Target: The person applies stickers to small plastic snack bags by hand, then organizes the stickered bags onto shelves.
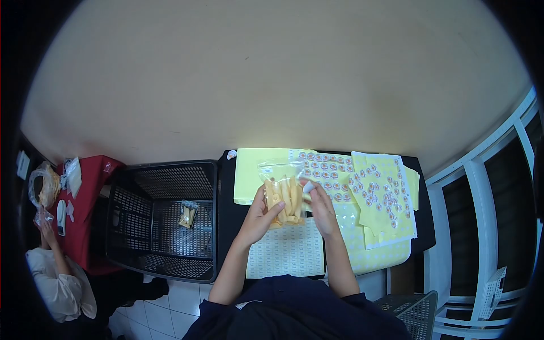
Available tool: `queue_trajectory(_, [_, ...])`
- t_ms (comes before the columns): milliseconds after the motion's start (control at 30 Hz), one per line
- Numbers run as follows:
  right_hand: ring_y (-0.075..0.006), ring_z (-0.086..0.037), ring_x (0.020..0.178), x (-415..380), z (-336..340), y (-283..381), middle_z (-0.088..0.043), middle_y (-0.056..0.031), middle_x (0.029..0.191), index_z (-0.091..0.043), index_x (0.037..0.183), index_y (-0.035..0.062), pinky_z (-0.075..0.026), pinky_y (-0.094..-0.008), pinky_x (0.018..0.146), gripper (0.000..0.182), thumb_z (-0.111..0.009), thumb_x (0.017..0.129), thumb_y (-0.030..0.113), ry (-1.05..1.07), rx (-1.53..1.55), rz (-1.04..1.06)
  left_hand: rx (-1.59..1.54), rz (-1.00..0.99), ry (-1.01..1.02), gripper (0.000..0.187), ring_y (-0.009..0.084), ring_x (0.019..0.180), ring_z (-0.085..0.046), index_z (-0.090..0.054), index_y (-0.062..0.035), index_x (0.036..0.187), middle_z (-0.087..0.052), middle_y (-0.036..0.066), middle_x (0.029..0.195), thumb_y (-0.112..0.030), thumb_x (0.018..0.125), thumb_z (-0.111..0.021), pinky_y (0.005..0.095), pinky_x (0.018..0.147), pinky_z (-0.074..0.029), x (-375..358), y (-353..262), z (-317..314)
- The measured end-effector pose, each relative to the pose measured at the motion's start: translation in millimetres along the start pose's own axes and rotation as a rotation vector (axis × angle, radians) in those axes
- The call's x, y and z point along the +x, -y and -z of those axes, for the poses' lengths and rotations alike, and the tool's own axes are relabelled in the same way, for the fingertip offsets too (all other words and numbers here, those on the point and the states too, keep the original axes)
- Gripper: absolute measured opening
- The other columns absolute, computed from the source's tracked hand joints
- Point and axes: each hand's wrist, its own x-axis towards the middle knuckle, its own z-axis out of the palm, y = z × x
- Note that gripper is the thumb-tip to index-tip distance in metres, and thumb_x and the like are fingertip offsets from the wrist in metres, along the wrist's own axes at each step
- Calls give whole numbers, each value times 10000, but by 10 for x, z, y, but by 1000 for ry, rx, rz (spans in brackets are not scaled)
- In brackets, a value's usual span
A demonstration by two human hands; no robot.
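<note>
A clear plastic bag (pixel 283 198) of long pale-yellow snack sticks is held up over the table in front of me. My left hand (pixel 260 218) grips its left side, with the thumb across the front. Close to the bag's right edge, my right hand (pixel 323 211) pinches a small white sticker (pixel 308 187) between its fingers. Beneath the bag lies a sheet of small printed labels (pixel 283 255). Behind and to the right, a sheet with rows of round stickers (pixel 328 164) rests on yellow paper, and another sticker sheet (pixel 379 192) overlaps it.
A black plastic crate (pixel 164 167) stands left of the table, with one filled bag (pixel 187 217) inside. Farther left, a person (pixel 59 283) works at a red-covered table (pixel 85 226) with bags and a scale-like white device (pixel 61 218). A grey basket (pixel 416 311) sits at lower right.
</note>
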Motion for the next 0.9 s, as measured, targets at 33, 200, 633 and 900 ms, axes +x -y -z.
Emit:
queue_trajectory(33, [-132,-483,969,14,42,-11,-491,-42,1064,-471,1095,45,-412,-275,786,277,-405,905,236,-115,-367,198,17,-5,-29,586,174,1122,-421,-128,0,1327,-400,160,1227,-87,864,-475,292,919,-356,-15,-7,8])
queue_trajectory(200, [-124,-558,656,-136,-97,213,-576,-44,729,-545,948,-11,-452,-212,639,136,-527,826,47,-158,-510,368,56,1,-83,592,175,1086,-456,-115,-6,1332,-431,170,1200,-87,866,-470,292,896,-377,-63,-21,39])
queue_trajectory(633, [-118,-574,655,-163,-193,308,-604,-80,722,-595,798,-12,-459,-226,627,111,-628,692,-13,-116,-827,489,35,30,-15,614,178,1053,-485,-147,-15,1331,-463,153,1163,-69,839,-510,290,873,-394,-132,-34,-12])
queue_trajectory(900, [-81,-526,764,-211,-322,164,-550,-45,833,-512,1025,-14,-438,-200,676,306,-608,736,-48,-23,-406,275,34,-114,-48,596,192,1103,-438,-169,-37,1304,-396,145,1203,-13,812,-503,306,908,-369,-144,15,-46])
